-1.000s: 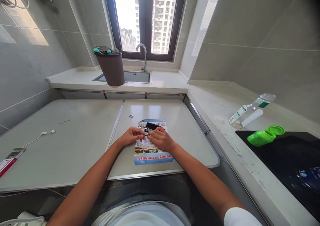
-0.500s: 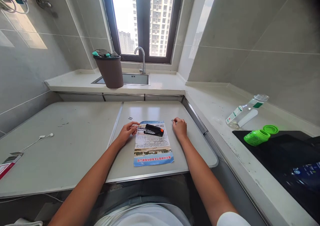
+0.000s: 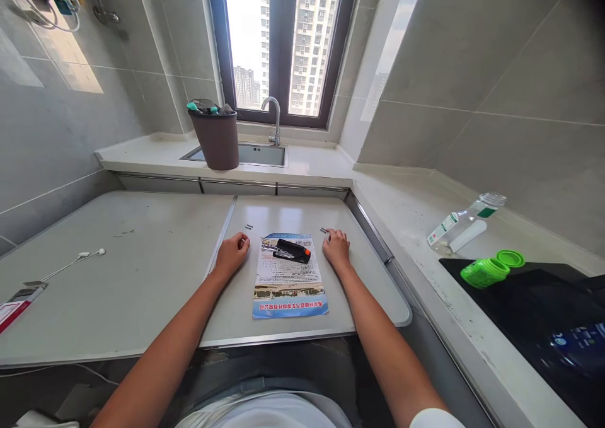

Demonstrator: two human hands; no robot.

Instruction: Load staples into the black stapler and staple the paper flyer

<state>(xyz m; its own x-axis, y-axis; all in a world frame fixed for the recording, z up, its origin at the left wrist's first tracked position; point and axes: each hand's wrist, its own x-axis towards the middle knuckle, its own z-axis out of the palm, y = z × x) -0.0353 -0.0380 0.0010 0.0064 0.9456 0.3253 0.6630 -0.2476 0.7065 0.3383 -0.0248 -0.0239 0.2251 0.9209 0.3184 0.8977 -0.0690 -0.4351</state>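
Note:
A black stapler (image 3: 293, 251) with an orange-red spot at one end lies open on a printed leaflet (image 3: 288, 305), its metal part sticking out to the left. My left hand (image 3: 230, 256) rests on the table left of the leaflet, apart from the stapler. Its fingers are curled in, and whatever they hold, if anything, is hidden. Just beyond it lie short silvery pieces (image 3: 248, 227) that look like staple strips. Right of the leaflet, my right hand (image 3: 336, 248) has its fingertips closed on a small staple strip (image 3: 324, 230).
The white folding table (image 3: 155, 277) carries a white cord and a red-and-white packet (image 3: 16, 308) at the left. Behind it stand a brown bin (image 3: 216, 141) and a sink (image 3: 262, 155). On the right counter are a clear bottle (image 3: 466, 223) and a green container (image 3: 484, 273).
My left hand has let go of the stapler's metal end and drawn back left, its fingers curling. My right hand stays near its place with the staple strip. The view has shifted slightly.

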